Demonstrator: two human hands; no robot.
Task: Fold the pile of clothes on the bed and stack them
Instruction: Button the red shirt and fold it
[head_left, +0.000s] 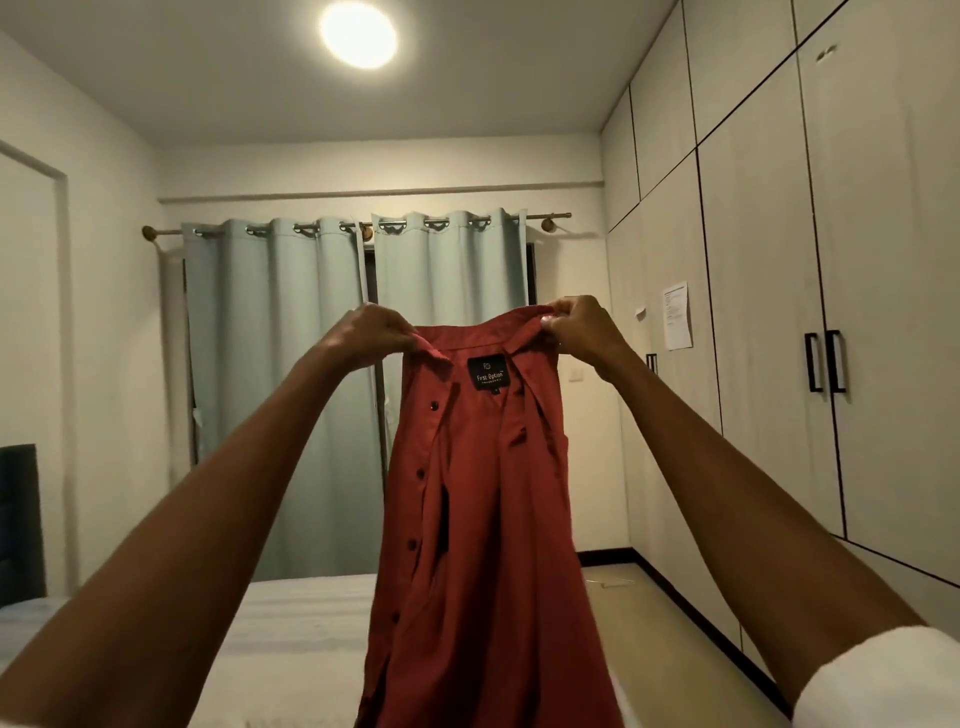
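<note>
head view, looking forward across the room: your two arms reach up from the lower corners of the frame and meet at the centre, where you hold a red shirt (483, 493) up in the air. your left hand (371, 335) pinches the collar at its left end, fingers curled round the cloth. your right hand (579, 330) pinches the collar at its right end, fingers and thumb closed on the fabric. the two hands are apart, with the collar stretched between them.

the shirt hangs straight down from the collar to the bottom edge of the frame. its inner side faces you: a black label (488, 372) shows just below the collar, and a row of dark buttons (421, 474) runs down the left part. the front is open and creased, with a dark gap showing near the middle.

below and behind the shirt, at the lower centre and lower left, lies the bed (291, 623) with a pale cover. a white sleeve (878, 686) shows at the lower right corner.

behind the shirt hang pale blue curtains (291, 364) on a rod. a wardrobe (779, 291) with black handles fills the right side, with a paper sheet (676, 315) stuck on it. a ceiling light (358, 34) glows at the top.
</note>
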